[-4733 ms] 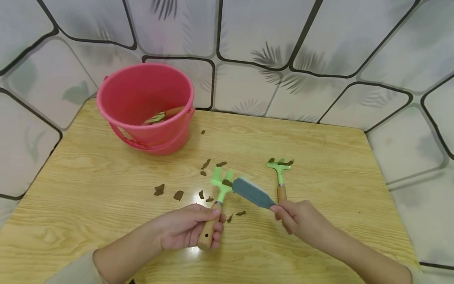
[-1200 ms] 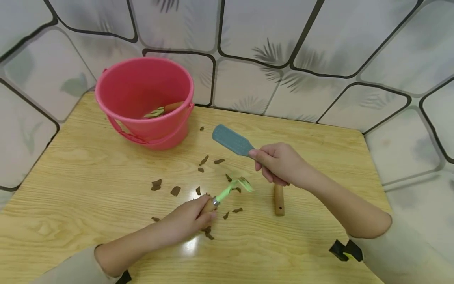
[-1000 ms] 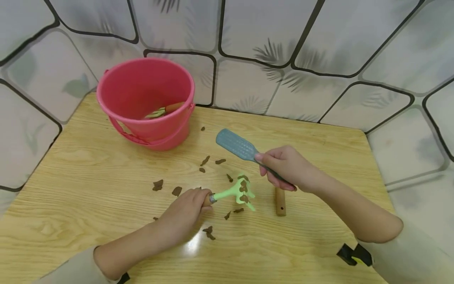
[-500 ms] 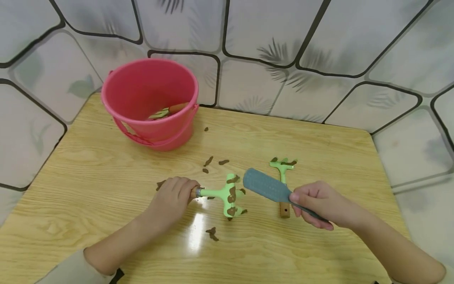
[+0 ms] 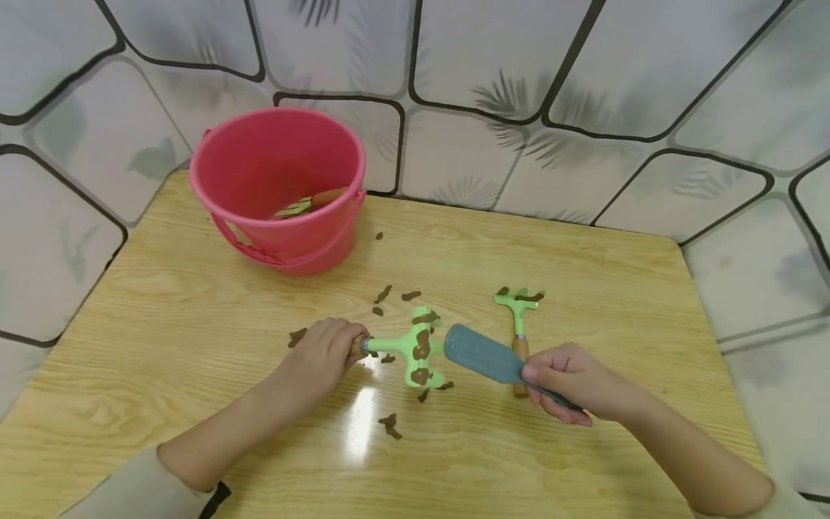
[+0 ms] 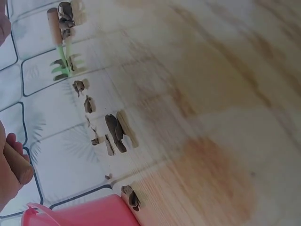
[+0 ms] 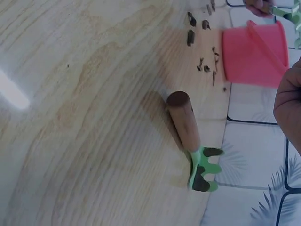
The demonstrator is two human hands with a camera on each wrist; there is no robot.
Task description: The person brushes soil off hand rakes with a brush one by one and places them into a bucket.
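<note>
My left hand grips the wooden handle of a small green hand rake. Brown flakes like dried mud cling to its head, which is held above the table. In the left wrist view the butt of its handle sticks out from my fingers. Thumb and fingers of my right hand pinch the thin handle of a grey-blue brush with a flat, paddle-like head. The brush tip is right at the rake's tines. A second green rake, also with brown bits on its tines, lies on the table beside my right hand.
A pink bucket stands at the back left, with a wooden-handled tool inside. Brown flakes are scattered over the wooden table. A patterned wall rises behind the table's far edge.
The left rake has turned from pointing away to pointing right, its head showing more brown bits. My right hand raised the brush, then lowered it back to the rake's tines.
</note>
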